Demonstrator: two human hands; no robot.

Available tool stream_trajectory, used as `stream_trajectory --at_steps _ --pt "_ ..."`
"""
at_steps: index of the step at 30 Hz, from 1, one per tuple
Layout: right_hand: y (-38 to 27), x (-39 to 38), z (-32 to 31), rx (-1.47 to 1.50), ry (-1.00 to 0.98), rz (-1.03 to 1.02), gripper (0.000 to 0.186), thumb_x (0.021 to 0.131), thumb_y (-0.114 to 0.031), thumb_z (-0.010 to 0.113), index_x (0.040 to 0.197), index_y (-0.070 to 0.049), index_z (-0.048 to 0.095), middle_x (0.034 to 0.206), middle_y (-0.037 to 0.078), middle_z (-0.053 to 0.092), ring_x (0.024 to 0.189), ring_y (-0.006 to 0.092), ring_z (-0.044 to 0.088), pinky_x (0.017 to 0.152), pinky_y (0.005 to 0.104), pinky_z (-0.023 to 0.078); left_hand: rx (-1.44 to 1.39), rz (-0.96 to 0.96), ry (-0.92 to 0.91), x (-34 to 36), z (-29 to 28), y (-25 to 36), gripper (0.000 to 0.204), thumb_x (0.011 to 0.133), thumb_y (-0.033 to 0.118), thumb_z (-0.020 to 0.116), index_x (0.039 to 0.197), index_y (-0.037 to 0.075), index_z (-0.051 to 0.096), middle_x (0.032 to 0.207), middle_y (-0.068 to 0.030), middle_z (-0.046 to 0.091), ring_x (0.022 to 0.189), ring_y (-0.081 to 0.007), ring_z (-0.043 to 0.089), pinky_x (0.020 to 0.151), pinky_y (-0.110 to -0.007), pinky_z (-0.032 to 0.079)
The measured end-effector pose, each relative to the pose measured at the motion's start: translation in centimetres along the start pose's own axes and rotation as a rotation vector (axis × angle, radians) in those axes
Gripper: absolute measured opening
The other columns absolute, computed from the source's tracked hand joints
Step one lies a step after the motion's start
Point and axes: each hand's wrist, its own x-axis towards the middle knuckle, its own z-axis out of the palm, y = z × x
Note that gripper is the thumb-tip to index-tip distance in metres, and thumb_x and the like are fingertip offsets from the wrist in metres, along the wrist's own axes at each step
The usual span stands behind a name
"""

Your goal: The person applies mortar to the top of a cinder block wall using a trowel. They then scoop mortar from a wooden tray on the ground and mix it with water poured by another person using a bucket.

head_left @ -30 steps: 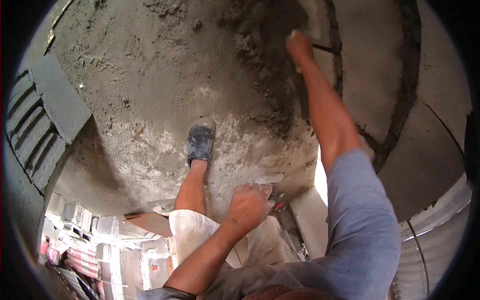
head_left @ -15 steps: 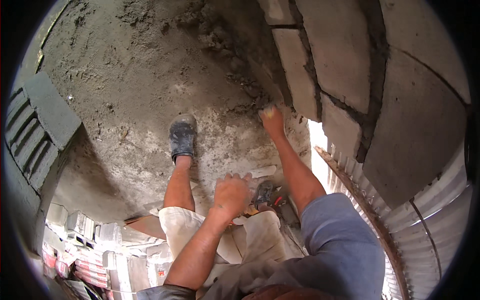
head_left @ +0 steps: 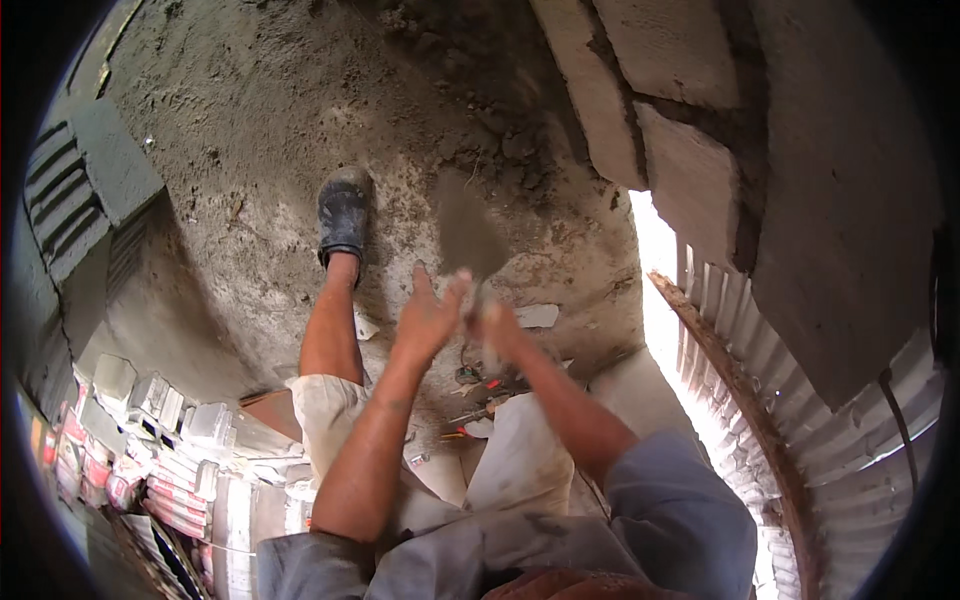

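My right hand [head_left: 500, 330], blurred by motion, grips a trowel whose flat, mortar-grey blade [head_left: 468, 225] points up over the floor. Close to it on the left, my left hand [head_left: 432, 315] has its fingers apart at the base of the blade; whether it touches the trowel is hard to tell. Beyond them lies rough wet mortar [head_left: 510, 140] on the cement floor [head_left: 250, 280]. My dark rubber shoe [head_left: 343, 210] stands to the left of the blade. A pale flat piece [head_left: 537, 316] lies right of my right hand, and small, unclear items [head_left: 467, 375] lie below.
Hollow concrete blocks [head_left: 120, 170] stand at the left. A wall of slabs with mortar joints [head_left: 685, 175] rises at the right, above corrugated metal sheeting [head_left: 830, 480] and a wooden beam [head_left: 735, 395], beside a bright gap. Bags and blocks [head_left: 175, 510] are piled at the lower left.
My right hand has come from the upper right down to the middle, beside my left hand, which has risen with its fingers spreading. The view has shifted, showing more of the lower right.
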Motion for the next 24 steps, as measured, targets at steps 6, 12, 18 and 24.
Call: stream_trajectory --at_steps 6,12,18,24 --pt "1.7 -11.6 4.2 0.753 -0.097 0.328 0.015 0.086 -0.014 0.066 0.091 -0.002 0.059 0.069 0.007 0.061 0.059 0.016 0.059 0.059 0.0339 0.051 -0.323 -0.199 -0.128 1.1 -0.6 -2.3 0.099 0.083 0.049 0.073 0.148 -0.008 0.024 0.123 -0.0255 0.06 0.112 -0.031 0.059 0.096 -0.041 0.045" --pt "-1.8 -14.9 3.3 0.777 -0.177 0.307 0.009 0.089 -0.01 0.06 0.087 -0.002 0.055 0.069 0.006 0.059 0.058 0.0157 0.059 0.059 0.0323 0.052 -0.63 -0.322 -0.226 0.2 0.6 -1.1 0.064 0.087 0.042 0.071 0.127 -0.004 0.052 0.107 -0.0096 0.063 0.095 -0.0157 0.059 0.086 -0.034 0.047" --pt "-1.0 -15.2 3.7 0.544 -0.109 0.155 0.019 0.09 -0.016 0.064 0.102 0.0 0.062 0.109 0.009 0.069 0.075 0.0138 0.066 0.071 0.0302 0.054 -1.041 -0.149 -0.156 0.3 -2.3 0.9 0.023 0.094 0.026 0.065 0.107 0.008 0.059 0.079 -0.002 0.058 0.063 -0.0143 0.054 0.058 -0.03 0.047" --pt "16.8 -5.8 -11.6 -0.18 0.713 0.299 0.037 0.091 -0.027 0.066 0.112 0.0 0.055 0.073 0.005 0.059 0.056 0.0155 0.057 0.047 0.0326 0.046 -0.967 0.191 0.427 0.4 -10.1 1.9 0.02 0.1 0.028 0.056 0.109 0.01 0.057 0.071 0.0045 0.048 0.057 -0.0058 0.043 0.048 -0.021 0.033"
